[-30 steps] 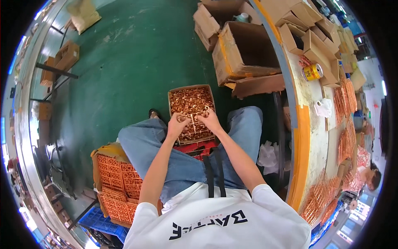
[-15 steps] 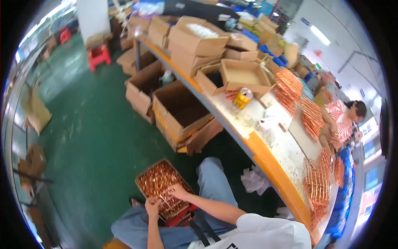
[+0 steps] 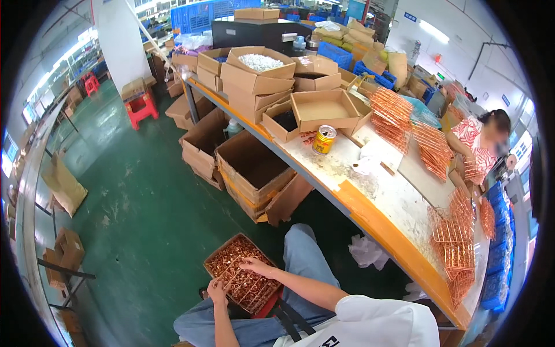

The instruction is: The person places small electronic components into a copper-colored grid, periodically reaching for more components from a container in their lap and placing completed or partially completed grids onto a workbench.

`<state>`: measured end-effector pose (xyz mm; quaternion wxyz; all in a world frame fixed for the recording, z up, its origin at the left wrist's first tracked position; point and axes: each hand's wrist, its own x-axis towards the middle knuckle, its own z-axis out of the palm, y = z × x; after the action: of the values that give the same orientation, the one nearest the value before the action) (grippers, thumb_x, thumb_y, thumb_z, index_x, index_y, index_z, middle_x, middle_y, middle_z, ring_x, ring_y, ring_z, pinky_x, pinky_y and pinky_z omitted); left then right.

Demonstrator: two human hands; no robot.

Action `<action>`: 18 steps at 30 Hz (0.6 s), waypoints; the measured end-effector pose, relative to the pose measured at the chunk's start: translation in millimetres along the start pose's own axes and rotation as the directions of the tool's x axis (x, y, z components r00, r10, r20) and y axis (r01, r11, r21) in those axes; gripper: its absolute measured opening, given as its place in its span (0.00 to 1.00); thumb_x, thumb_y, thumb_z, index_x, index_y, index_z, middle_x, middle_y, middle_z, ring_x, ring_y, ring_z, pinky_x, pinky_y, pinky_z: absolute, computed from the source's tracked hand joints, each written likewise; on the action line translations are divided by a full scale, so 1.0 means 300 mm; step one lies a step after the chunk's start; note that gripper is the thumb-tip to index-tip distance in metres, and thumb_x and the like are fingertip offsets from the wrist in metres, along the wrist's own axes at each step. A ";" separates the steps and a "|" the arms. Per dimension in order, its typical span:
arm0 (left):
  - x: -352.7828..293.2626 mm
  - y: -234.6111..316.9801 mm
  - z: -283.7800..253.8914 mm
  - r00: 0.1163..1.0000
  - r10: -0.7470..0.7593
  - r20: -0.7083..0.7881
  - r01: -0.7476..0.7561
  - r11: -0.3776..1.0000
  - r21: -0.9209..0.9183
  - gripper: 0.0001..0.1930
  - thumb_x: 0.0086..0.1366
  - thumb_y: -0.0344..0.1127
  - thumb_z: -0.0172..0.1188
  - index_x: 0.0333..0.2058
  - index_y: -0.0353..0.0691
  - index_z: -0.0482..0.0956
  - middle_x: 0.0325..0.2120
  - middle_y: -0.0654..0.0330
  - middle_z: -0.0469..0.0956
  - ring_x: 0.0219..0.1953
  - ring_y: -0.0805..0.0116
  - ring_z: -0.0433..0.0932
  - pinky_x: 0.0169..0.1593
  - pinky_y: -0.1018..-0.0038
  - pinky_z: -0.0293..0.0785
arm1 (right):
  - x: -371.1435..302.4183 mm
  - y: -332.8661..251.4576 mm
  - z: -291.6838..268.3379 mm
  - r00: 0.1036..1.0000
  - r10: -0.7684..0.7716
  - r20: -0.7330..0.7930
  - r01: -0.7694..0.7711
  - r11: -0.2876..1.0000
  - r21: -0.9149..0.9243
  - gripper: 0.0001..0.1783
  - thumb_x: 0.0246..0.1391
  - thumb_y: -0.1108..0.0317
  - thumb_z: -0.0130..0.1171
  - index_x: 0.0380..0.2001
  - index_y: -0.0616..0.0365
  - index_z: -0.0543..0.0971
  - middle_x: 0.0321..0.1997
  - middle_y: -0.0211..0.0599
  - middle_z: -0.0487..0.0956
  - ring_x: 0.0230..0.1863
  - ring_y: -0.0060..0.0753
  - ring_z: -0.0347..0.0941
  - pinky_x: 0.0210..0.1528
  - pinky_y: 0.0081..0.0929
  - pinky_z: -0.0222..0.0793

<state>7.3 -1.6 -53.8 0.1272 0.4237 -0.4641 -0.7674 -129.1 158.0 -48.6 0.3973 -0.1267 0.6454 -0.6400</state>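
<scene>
A shallow brown cardboard tray (image 3: 215, 261) full of small copper parts sits in front of my knees on a red stool (image 3: 265, 306). My left hand (image 3: 218, 291) rests on the tray's near left edge, fingers pinched among the copper pieces. My right hand (image 3: 257, 266) lies over the middle of the tray, fingers spread on the parts. Whether either hand holds a single piece is too small to tell. My jeans-clad legs (image 3: 300, 254) flank the tray.
A long workbench with an orange edge (image 3: 370, 217) runs along my right, carrying open cardboard boxes (image 3: 319, 110), a yellow can (image 3: 324, 139) and copper wire racks (image 3: 457, 243). Open cartons (image 3: 254, 170) stand on the green floor. Another person (image 3: 483, 144) works at the bench's far side.
The view has swung up and right from looking straight down at the tray to taking in the workbench and boxes. Both hands stay on the tray of copper parts.
</scene>
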 end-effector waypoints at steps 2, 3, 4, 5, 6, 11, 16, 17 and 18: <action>-0.016 0.021 -0.032 0.999 0.012 -0.051 -0.012 1.000 -0.013 0.07 0.62 0.22 0.45 0.38 0.32 0.71 0.28 0.57 0.70 0.30 0.67 0.74 0.35 0.66 0.81 | -0.044 -0.044 -0.019 0.908 0.321 0.270 -0.345 0.938 0.044 0.28 0.54 0.54 0.54 0.53 0.60 0.67 0.43 0.36 0.74 0.43 0.25 0.70 0.43 0.22 0.65; -0.013 0.027 -0.039 0.996 -0.019 -0.083 0.014 0.998 -0.062 0.07 0.62 0.22 0.45 0.38 0.32 0.71 0.28 0.58 0.70 0.31 0.67 0.74 0.36 0.66 0.81 | -0.094 -0.083 -0.024 0.930 0.256 0.265 -0.257 0.966 -0.031 0.23 0.55 0.53 0.53 0.46 0.61 0.72 0.41 0.35 0.76 0.42 0.24 0.72 0.42 0.22 0.67; -0.009 0.033 -0.045 0.992 -0.053 -0.113 0.040 0.993 -0.110 0.08 0.62 0.22 0.45 0.38 0.32 0.71 0.28 0.58 0.70 0.31 0.67 0.74 0.36 0.66 0.81 | -0.104 -0.061 -0.039 0.935 0.241 0.262 -0.242 0.970 -0.027 0.23 0.55 0.53 0.53 0.46 0.61 0.72 0.41 0.35 0.76 0.42 0.24 0.72 0.42 0.22 0.67; -0.004 0.038 -0.049 0.997 -0.030 -0.075 0.018 0.988 -0.154 0.08 0.61 0.22 0.47 0.38 0.33 0.71 0.28 0.59 0.70 0.30 0.67 0.73 0.37 0.68 0.80 | -0.112 -0.046 -0.049 0.971 0.108 0.215 -0.064 0.977 -0.202 0.20 0.56 0.55 0.52 0.43 0.61 0.73 0.39 0.35 0.77 0.39 0.23 0.73 0.39 0.21 0.68; 0.000 0.049 -0.006 0.999 -0.032 -0.037 0.027 0.990 -0.137 0.08 0.61 0.22 0.47 0.38 0.33 0.71 0.28 0.59 0.70 0.30 0.67 0.73 0.37 0.68 0.80 | -0.132 -0.019 -0.094 0.987 -0.032 0.158 0.090 0.922 -0.376 0.18 0.57 0.57 0.50 0.40 0.61 0.75 0.37 0.36 0.78 0.37 0.22 0.74 0.37 0.21 0.70; -0.017 0.132 -0.007 0.971 -0.100 0.219 0.134 0.980 -0.147 0.21 0.58 0.39 0.52 0.51 0.43 0.66 0.43 0.59 0.69 0.47 0.65 0.69 0.50 0.60 0.69 | -0.237 -0.143 -0.107 0.985 0.000 0.175 -0.004 1.000 0.027 0.15 0.61 0.65 0.43 0.30 0.64 0.75 0.29 0.37 0.79 0.25 0.26 0.76 0.28 0.22 0.72; -0.050 0.124 0.125 0.932 -0.192 0.307 0.253 0.951 -0.176 0.30 0.61 0.56 0.45 0.58 0.47 0.60 0.58 0.59 0.58 0.61 0.63 0.55 0.59 0.54 0.54 | -0.336 -0.270 -0.186 0.969 -0.230 -0.092 0.242 0.960 0.139 0.14 0.60 0.63 0.44 0.30 0.63 0.74 0.27 0.34 0.78 0.27 0.21 0.72 0.30 0.20 0.69; 0.015 0.093 0.031 0.934 -0.146 0.326 0.218 0.956 -0.197 0.32 0.61 0.58 0.44 0.59 0.47 0.59 0.59 0.58 0.56 0.62 0.62 0.53 0.60 0.54 0.50 | -0.390 -0.384 -0.137 0.969 -0.227 -0.094 0.238 0.963 0.124 0.14 0.60 0.62 0.46 0.30 0.62 0.74 0.29 0.33 0.78 0.28 0.20 0.72 0.30 0.19 0.68; 0.058 0.061 -0.005 0.924 -0.107 0.367 0.196 0.957 -0.213 0.34 0.61 0.60 0.42 0.60 0.47 0.57 0.60 0.58 0.55 0.63 0.62 0.51 0.61 0.54 0.46 | -0.462 -0.472 -0.135 0.976 -0.189 -0.110 0.205 0.965 0.161 0.14 0.59 0.61 0.46 0.31 0.61 0.74 0.30 0.33 0.78 0.28 0.20 0.72 0.29 0.18 0.68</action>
<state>-5.9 -22.5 -48.2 0.0335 0.2956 -0.3466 -0.8896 -115.0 259.5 125.7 0.3102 -0.1253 0.5903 -0.7346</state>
